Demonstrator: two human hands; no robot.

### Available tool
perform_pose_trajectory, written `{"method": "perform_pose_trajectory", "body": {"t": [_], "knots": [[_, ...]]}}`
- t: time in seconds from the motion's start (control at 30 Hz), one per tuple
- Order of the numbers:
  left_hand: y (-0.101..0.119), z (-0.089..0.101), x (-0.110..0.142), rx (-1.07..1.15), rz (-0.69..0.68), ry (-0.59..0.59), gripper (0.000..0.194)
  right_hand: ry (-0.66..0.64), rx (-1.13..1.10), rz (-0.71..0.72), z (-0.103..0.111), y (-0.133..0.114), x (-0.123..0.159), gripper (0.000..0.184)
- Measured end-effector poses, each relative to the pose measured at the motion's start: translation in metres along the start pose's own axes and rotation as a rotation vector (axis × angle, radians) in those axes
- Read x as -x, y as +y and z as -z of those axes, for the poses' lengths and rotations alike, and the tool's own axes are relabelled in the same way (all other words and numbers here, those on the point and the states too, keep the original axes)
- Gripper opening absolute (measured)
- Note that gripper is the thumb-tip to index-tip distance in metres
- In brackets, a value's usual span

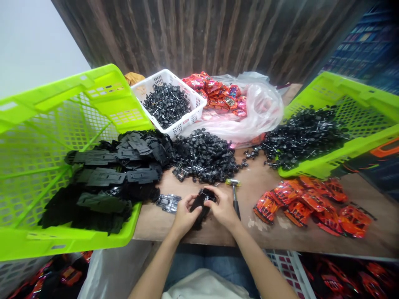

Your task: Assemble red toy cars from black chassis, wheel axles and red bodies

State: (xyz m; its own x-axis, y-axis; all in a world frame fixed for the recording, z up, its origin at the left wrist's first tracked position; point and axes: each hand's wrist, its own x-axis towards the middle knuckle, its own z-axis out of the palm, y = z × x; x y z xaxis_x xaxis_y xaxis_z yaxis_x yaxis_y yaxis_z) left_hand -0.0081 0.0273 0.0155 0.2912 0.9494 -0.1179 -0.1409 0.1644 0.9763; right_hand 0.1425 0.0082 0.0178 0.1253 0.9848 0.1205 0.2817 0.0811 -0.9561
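Note:
My left hand [187,214] and my right hand [222,207] are both closed around a black toy car chassis [199,203] at the front of the table. My thumbs press on its upper side, and fingers hide part of it. Just left of my hands lies another chassis [168,203], flat and shiny. A small hammer [235,195] with a yellowish head and black handle rests beside my right hand. Beyond my hands is a heap of black wheel-and-axle sets [207,155].
A green basket [131,232] of black chassis tips toward the table at left. Another green basket [311,168] spills wheel sets at right. Orange toy car bodies [311,201] lie front right. Behind stand a white basket [190,120] of wheel sets and a plastic bag [264,104] with red car bodies.

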Motion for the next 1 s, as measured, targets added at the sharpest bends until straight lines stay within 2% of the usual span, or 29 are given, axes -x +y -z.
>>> {"method": "perform_pose_trajectory", "body": {"t": [0.07,0.13,0.23,0.3,0.37,0.5,0.63,0.73,0.8,0.87,1.0], "knots": [[0.000,0.000,0.001,0.004,0.007,0.011,0.029,0.009,0.103,0.042,0.000,-0.001,-0.001,0.040],[-0.001,0.000,0.001,0.044,0.025,0.081,0.030,-0.010,0.184,0.045,0.006,0.001,-0.005,0.038],[-0.001,-0.002,-0.003,0.179,0.055,0.217,0.036,0.099,0.403,0.003,0.019,0.008,-0.019,0.033],[0.000,-0.004,-0.007,0.296,0.080,0.262,0.041,0.177,0.580,0.007,0.025,0.014,-0.029,0.022],[0.001,-0.009,-0.012,0.385,0.091,0.304,0.044,0.176,0.658,0.023,0.027,0.016,-0.036,0.006],[-0.001,-0.025,-0.018,0.461,0.063,0.430,0.045,0.177,0.593,0.016,0.023,0.006,-0.023,0.007],[-0.011,-0.043,-0.021,0.521,0.019,0.427,0.044,0.171,0.439,0.026,0.015,-0.004,0.008,0.008],[-0.021,-0.053,-0.022,0.512,-0.016,0.429,0.042,0.267,0.455,0.066,0.017,-0.004,0.016,0.006],[-0.026,-0.055,-0.022,0.487,-0.033,0.456,0.042,0.369,0.487,0.095,0.023,-0.004,0.011,0.007],[-0.029,-0.055,-0.022,0.461,-0.050,0.486,0.043,0.406,0.449,0.138,0.028,-0.007,0.007,0.008],[-0.026,-0.053,-0.017,0.397,-0.105,0.515,0.040,0.246,0.439,0.253,0.020,-0.020,0.014,0.006]]}}
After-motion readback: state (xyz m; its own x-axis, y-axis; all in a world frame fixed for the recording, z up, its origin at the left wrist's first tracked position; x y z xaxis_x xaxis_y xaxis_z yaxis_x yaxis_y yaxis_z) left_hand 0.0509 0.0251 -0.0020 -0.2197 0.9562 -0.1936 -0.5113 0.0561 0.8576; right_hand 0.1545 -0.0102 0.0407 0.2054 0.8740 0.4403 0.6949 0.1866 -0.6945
